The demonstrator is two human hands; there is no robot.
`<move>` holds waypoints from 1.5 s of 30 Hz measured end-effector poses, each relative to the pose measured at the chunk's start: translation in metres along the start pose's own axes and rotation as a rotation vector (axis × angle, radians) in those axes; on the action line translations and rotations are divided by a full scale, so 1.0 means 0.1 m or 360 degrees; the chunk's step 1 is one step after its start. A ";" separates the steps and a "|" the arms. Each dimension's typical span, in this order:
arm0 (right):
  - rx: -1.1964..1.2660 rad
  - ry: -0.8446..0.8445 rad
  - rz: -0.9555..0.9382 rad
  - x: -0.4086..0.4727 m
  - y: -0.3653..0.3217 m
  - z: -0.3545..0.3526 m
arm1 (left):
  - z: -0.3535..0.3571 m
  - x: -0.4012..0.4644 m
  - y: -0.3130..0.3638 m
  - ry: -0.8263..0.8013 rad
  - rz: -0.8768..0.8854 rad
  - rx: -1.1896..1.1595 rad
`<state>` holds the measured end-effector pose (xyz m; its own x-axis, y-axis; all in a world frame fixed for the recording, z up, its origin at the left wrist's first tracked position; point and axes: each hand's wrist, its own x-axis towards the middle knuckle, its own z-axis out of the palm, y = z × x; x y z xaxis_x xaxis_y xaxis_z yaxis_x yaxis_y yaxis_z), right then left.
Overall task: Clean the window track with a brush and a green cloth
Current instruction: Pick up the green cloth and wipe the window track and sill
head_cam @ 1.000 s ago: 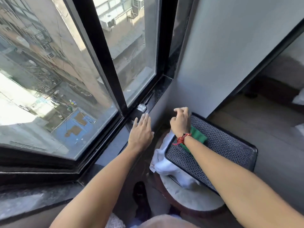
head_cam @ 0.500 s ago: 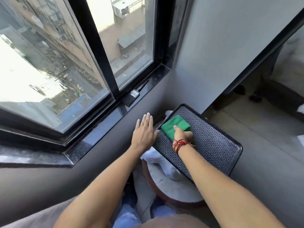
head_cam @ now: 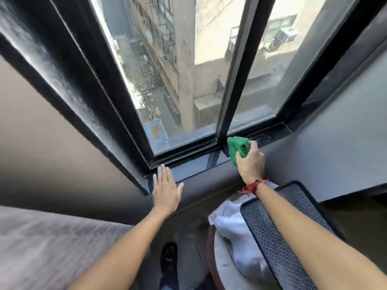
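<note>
Gripping the green cloth (head_cam: 237,146) bunched in its fingers, the right hand (head_cam: 251,163) sits at the window track (head_cam: 188,152), which runs leftward toward the flat, spread left hand (head_cam: 166,190).

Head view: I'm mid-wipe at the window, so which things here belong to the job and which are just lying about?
Part of the job:
- green cloth, held in the right hand
- window track
- left hand, flat on the sill

Just lying about:
- patterned tray
- white cloth under it
- round table
- shoe on the floor

The brush is not in view.
</note>
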<state>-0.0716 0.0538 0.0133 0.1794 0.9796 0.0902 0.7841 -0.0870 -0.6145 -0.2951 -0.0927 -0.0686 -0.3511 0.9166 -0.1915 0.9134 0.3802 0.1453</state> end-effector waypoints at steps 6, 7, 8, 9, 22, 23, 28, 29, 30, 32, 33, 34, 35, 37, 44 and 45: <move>-0.0863 -0.0238 -0.0948 0.02 -0.72 0.78 | 0.19 -0.09 -0.25 0.0041 -0.0165 -0.0107; -0.0908 -0.0301 -0.0963 -0.02 -0.76 0.92 | 0.22 -0.10 -0.26 0.0024 -0.0189 -0.0149; -0.0900 -0.0351 -0.0936 -0.07 -0.79 1.05 | 0.26 -0.11 -0.28 -0.0003 -0.0209 -0.0185; -0.0860 -0.0373 -0.0889 -0.11 -0.79 1.16 | 0.28 -0.11 -0.31 -0.0023 -0.0214 -0.0217; -0.0548 -0.0935 -0.1076 -0.72 -1.01 1.44 | 0.26 -0.16 -0.38 -0.0004 -0.0122 -0.0382; -0.0460 -0.1039 -0.1075 -0.85 -1.08 1.49 | 0.25 -0.16 -0.38 0.0003 -0.0135 -0.0412; -0.0160 -0.1155 -0.1010 -1.00 -1.21 1.56 | 0.20 -0.18 -0.35 0.0034 -0.0236 -0.0541; -0.0068 -0.1228 -0.0983 -0.92 -1.20 1.52 | 0.19 -0.17 -0.34 0.0028 -0.0230 -0.0527; 0.0040 -0.1365 -0.0947 -0.83 -1.19 1.48 | 0.20 -0.17 -0.34 0.0017 -0.0215 -0.0488; 0.0351 -0.1730 -0.0793 -0.68 -1.17 1.36 | 0.21 -0.15 -0.34 -0.0003 -0.0185 -0.0407; 0.0542 -0.1805 -0.0673 -0.64 -1.15 1.30 | 0.21 -0.14 -0.35 -0.0009 -0.0181 -0.0391; 0.0695 -0.1752 -0.0562 -0.60 -1.11 1.23 | 0.22 -0.13 -0.35 -0.0015 -0.0177 -0.0389; 0.0801 -0.1621 -0.0489 -0.56 -1.04 1.14 | 0.22 -0.13 -0.36 -0.0020 -0.0168 -0.0390; 0.0769 -0.1241 -0.0495 -0.44 -0.81 0.96 | 0.24 -0.14 -0.37 -0.0011 -0.0148 -0.0385; -0.0146 -0.0442 -0.1091 -0.09 -0.21 0.72 | 0.23 -0.12 -0.36 -0.0041 -0.0166 -0.0360; -0.0325 -0.0552 -0.1142 -0.12 -0.17 0.77 | 0.23 -0.12 -0.37 -0.0037 -0.0167 -0.0363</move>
<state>-0.1330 0.0575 -0.0377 -0.5743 0.8068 0.1387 0.7369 0.5833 -0.3417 -0.3198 -0.1202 -0.0942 -0.4344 0.8684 -0.2389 0.8011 0.4938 0.3383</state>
